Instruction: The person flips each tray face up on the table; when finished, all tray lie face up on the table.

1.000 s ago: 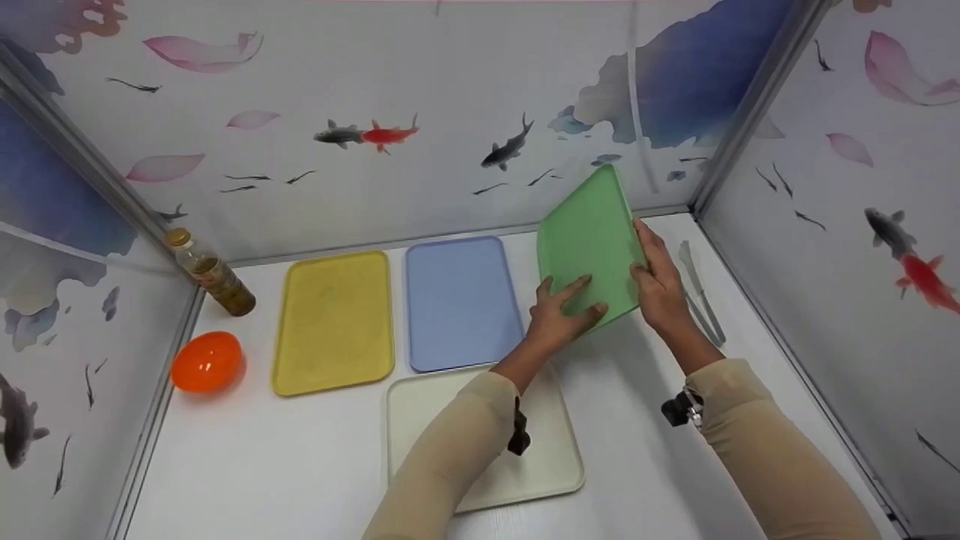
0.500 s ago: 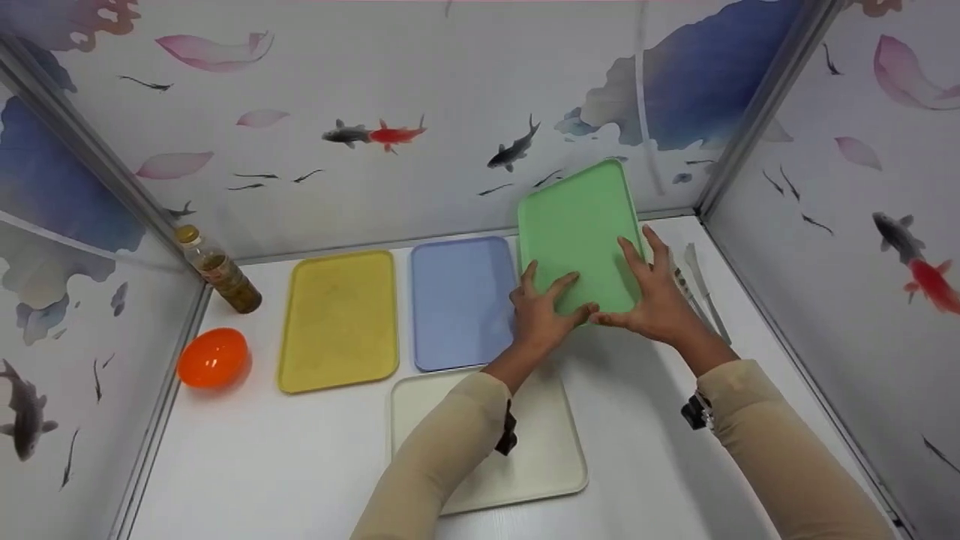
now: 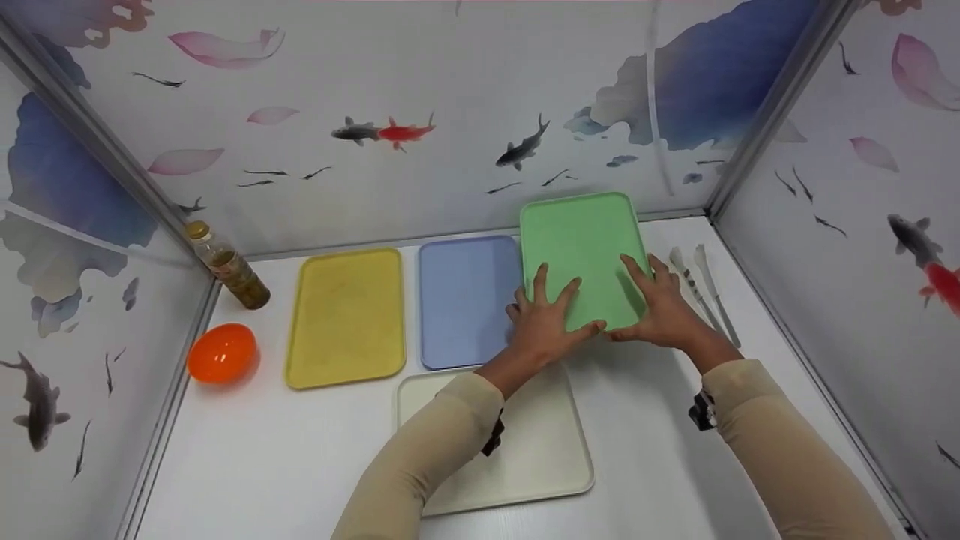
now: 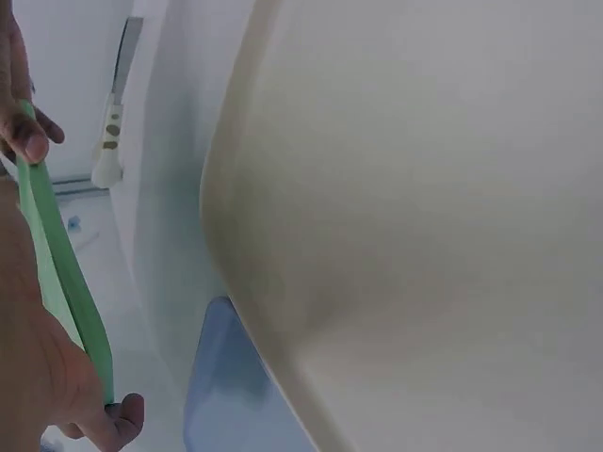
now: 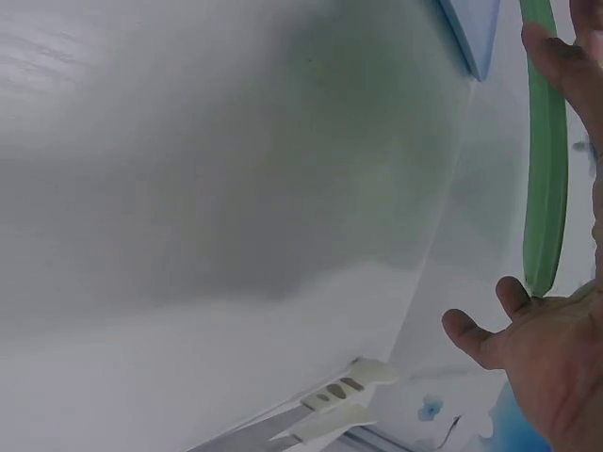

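Note:
A green rectangular tray (image 3: 577, 232) is held by both hands above the back right of the table, clear of the surface in both wrist views. My left hand (image 3: 541, 330) grips its near left corner, fingers spread over the top and some fingers past the left edge. On the near right corner my right hand (image 3: 664, 309) has the same spread grip. Both thumbs meet around the middle of the near edge. Seen from the left wrist, the green tray (image 4: 71, 282) shows edge-on. The left forearm passes over a cream tray (image 3: 525, 457).
A blue tray (image 3: 466, 300) lies just left of the green one, with a yellow tray (image 3: 349, 322) beyond it. An orange bowl (image 3: 223, 352) and an oil bottle (image 3: 238, 276) stand far left. Two knives (image 5: 334, 395) lie by the right wall.
The green tray has turned from steeply tilted to flatter and come down. My right hand has shifted from its right edge to the near right corner; the left hand stays near the left corner.

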